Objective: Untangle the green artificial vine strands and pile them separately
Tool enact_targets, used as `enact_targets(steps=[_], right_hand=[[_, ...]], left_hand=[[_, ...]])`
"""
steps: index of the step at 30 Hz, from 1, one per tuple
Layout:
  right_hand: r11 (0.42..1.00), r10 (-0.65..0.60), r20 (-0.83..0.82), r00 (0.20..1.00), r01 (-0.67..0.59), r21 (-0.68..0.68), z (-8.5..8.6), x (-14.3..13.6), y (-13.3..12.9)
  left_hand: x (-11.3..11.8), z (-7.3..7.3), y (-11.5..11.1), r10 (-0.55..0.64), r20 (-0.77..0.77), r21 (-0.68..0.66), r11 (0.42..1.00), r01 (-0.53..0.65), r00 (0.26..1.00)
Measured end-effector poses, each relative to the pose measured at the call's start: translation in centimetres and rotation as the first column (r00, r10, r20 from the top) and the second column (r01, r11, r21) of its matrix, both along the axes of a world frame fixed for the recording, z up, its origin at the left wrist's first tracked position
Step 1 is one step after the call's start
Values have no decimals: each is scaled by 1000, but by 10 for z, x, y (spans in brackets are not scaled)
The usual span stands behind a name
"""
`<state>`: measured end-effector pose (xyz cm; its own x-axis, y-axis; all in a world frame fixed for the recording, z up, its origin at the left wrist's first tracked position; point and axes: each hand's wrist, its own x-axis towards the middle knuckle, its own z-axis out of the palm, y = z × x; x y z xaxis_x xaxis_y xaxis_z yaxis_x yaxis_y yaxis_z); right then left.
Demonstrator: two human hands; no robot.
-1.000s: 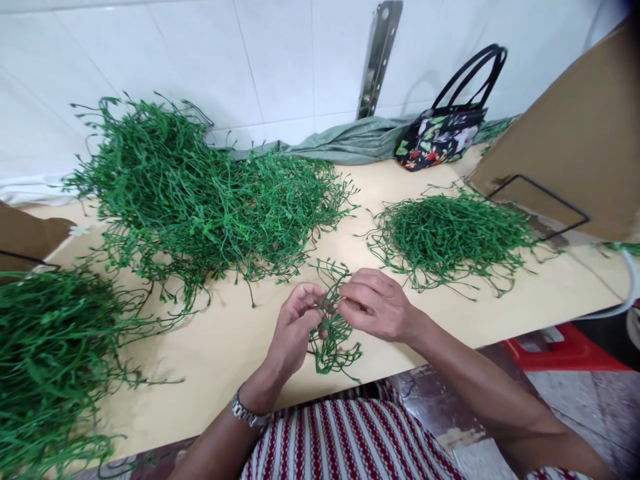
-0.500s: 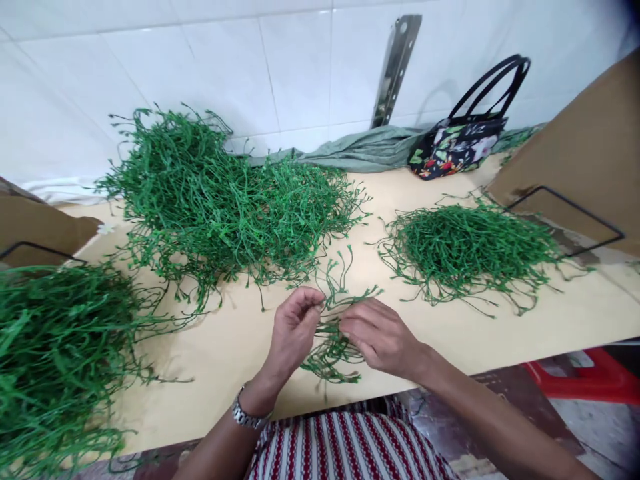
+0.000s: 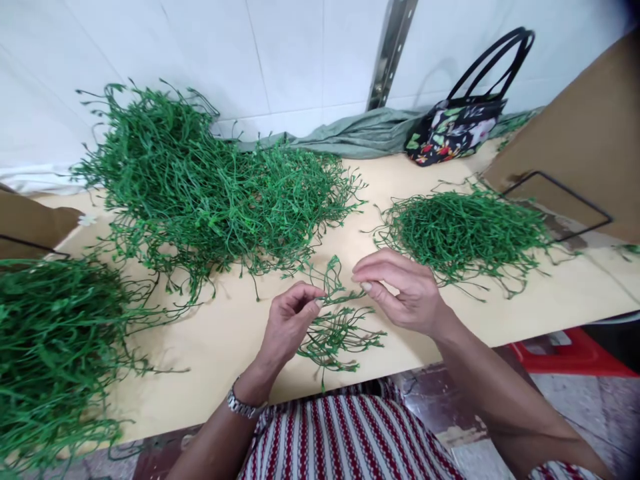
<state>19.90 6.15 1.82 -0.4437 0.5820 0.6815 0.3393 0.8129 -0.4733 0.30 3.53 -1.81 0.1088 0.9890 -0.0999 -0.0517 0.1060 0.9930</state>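
Observation:
My left hand (image 3: 290, 321) pinches the ends of a small spray of thin green stems (image 3: 333, 283) between thumb and forefinger. Facing it, my right hand (image 3: 403, 291) has its thumb and fingertips close together at the right tip of that spray, closed on a stem end. Below both hands, a small bunch of green stems (image 3: 340, 339) lies on the cream tabletop (image 3: 225, 353). A larger heap of green stems (image 3: 465, 230) sits beyond my right hand.
Big green heaps spread at the back left (image 3: 200, 193) and near left (image 3: 55, 347). A flowered bag (image 3: 455, 130) stands by the tiled wall. Cardboard (image 3: 575, 140) with a black wire frame (image 3: 575, 193) is at right. A red stool (image 3: 575, 353) is below the table edge.
My right hand has lifted off the small bunch and moved right and up, to the tip of the spray. My left hand stays pinched. The camera view has shifted slightly.

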Motion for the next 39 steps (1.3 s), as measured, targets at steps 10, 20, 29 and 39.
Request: enact_targets(steps=[10, 20, 29, 39], right_hand=[[996, 51, 263, 963, -68, 58, -18, -16, 4], [976, 9, 57, 998, -21, 215, -34, -19, 4], [991, -13, 89, 996, 1, 133, -37, -21, 3], [995, -66, -19, 998, 65, -80, -38, -24, -4]], left_hand=[[1, 2, -1, -29, 3, -24, 999, 30, 1000], [3, 9, 2, 19, 225, -293, 955, 49, 974], [0, 7, -1, 44, 191, -264, 964, 8, 981], [0, 6, -4, 126, 41, -110, 987, -120, 991]])
